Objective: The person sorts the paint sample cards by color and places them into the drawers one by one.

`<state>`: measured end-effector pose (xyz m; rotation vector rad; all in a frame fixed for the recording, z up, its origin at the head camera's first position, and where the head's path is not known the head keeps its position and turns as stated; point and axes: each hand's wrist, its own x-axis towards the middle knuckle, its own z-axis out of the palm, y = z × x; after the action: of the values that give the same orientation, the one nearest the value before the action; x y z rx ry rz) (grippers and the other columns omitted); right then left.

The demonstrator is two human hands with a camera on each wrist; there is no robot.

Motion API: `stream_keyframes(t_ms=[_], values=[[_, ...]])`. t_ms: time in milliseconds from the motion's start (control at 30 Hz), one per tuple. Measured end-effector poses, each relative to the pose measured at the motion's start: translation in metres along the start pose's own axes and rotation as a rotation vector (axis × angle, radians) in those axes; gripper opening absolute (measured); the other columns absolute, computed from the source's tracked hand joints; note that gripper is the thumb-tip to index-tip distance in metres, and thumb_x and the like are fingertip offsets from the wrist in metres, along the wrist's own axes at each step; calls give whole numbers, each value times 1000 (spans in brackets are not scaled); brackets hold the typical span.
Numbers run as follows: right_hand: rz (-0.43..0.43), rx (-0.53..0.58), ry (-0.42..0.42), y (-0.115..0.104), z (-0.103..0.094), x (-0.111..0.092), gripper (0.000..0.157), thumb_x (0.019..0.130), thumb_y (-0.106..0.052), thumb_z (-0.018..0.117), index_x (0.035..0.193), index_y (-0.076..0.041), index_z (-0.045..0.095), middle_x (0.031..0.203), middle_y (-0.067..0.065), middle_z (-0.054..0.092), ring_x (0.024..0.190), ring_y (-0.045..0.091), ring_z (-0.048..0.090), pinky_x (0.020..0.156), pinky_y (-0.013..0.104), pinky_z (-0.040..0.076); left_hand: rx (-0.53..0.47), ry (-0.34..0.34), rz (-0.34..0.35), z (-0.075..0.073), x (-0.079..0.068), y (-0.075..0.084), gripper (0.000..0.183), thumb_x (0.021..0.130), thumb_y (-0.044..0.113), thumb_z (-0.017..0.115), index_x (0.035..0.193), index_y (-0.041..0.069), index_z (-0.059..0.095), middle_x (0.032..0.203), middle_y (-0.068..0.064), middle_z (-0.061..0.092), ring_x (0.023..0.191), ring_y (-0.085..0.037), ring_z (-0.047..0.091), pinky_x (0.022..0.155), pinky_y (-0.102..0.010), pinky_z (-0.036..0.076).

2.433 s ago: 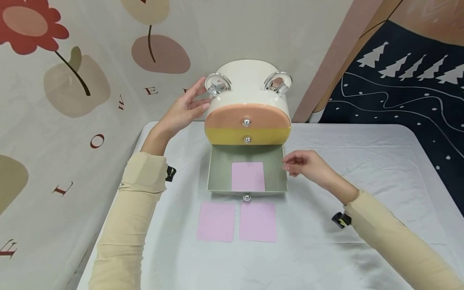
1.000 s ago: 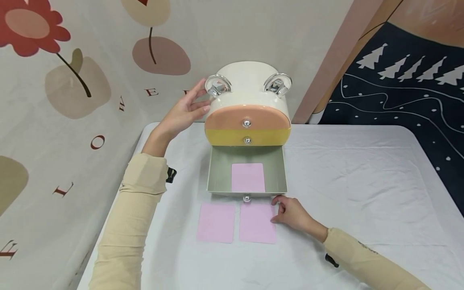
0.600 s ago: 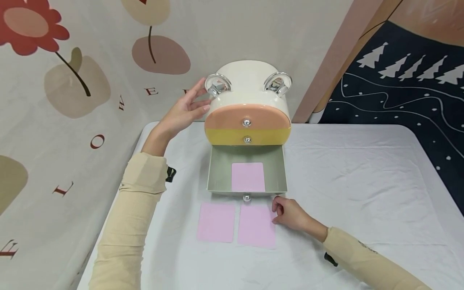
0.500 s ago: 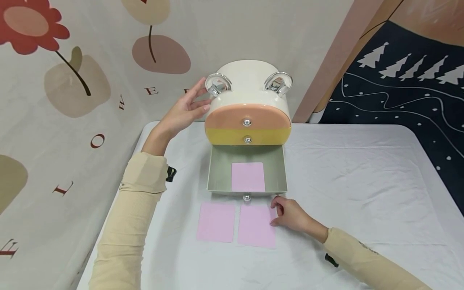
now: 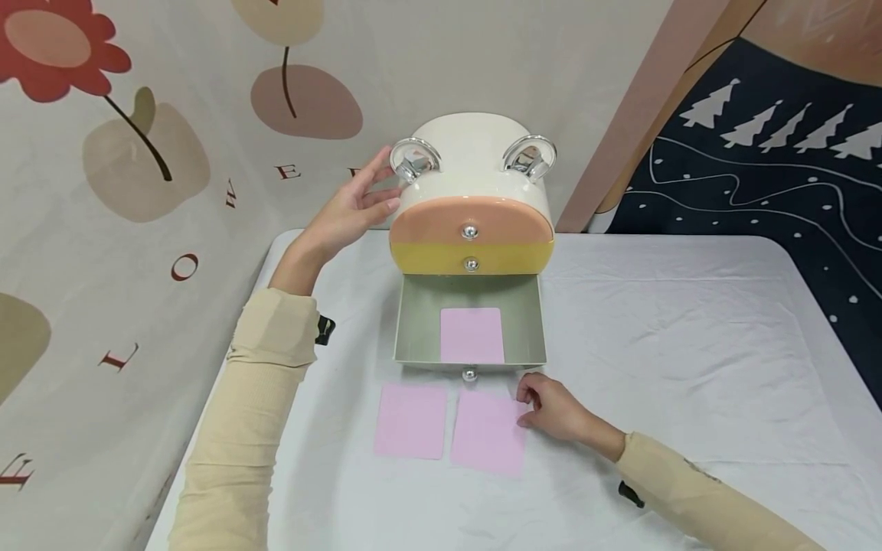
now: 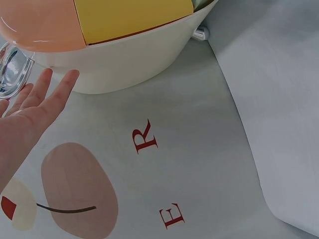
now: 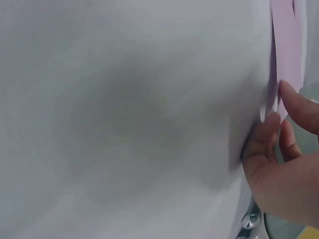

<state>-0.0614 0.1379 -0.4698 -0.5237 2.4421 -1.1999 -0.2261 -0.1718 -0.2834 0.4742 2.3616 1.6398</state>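
A white rounded drawer cabinet [image 5: 475, 164] with ring-shaped silver ears stands at the back of the table. My left hand [image 5: 347, 207] rests against its left side, fingers fairly straight, as the left wrist view also shows. The green bottom drawer [image 5: 420, 329] is pulled out, with a pink square card [image 5: 472, 335] lying in it. In front of the drawer lie two more pink cards, a left card [image 5: 410, 422] and a right card [image 5: 488, 432]. My right hand [image 5: 554, 405] pinches the right card's right edge between thumb and curled fingers; the right wrist view shows this edge [image 7: 286, 55] close up.
Above the green drawer, the orange drawer [image 5: 427, 222] and yellow drawer [image 5: 427, 260] are closed, each with a silver knob. A white cloth [image 5: 689, 329] covers the table. Printed fabric [image 5: 207, 115] hangs close behind and along the left side.
My right hand has come down from beside the drawer to the right card's edge. That card has since shifted slightly toward me and turned a little. The left hand stays where it was.
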Motion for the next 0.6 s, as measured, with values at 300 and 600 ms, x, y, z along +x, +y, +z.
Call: stream_keyframes(t_ms=[300,600], values=[[-25,346,-151,-5,-16,-2,9,80,17,53,85,10,54,66,9,54,53,19,57,49,28,50,-7,0,3,0,0,-1,69,93,10,52,147,29,13,146,-5,27,128,-20,37,100,-41,36],[-83,364,-160,-31,-60,3,13,85,16,48,92,12,58,74,13,59,60,16,58,56,34,52,-23,-2,1,-1,-1,0,69,93,8,51,148,28,13,146,-5,26,128,-22,37,100,-42,36]])
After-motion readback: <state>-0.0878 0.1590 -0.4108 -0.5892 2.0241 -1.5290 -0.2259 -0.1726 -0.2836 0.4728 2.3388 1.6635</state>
